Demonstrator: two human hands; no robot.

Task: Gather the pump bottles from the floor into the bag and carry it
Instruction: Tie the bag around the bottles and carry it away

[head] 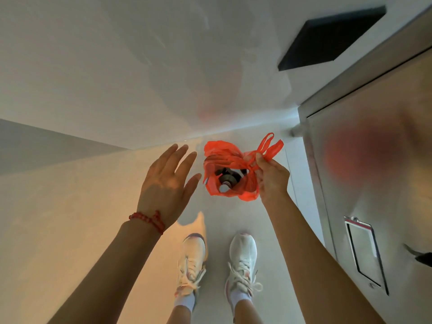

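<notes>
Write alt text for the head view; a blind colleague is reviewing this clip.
Seen from above, the right hand pinches the handles of an orange plastic bag holding pump bottles, while the open left hand reaches toward it. Below are two white sneakers on a pale floor, with a metal door at the right.

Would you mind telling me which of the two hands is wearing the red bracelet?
The left hand, open beside the orange bag, has the red beaded bracelet on its wrist. The right hand, which pinches the bag's handles, has a bare wrist.
</notes>
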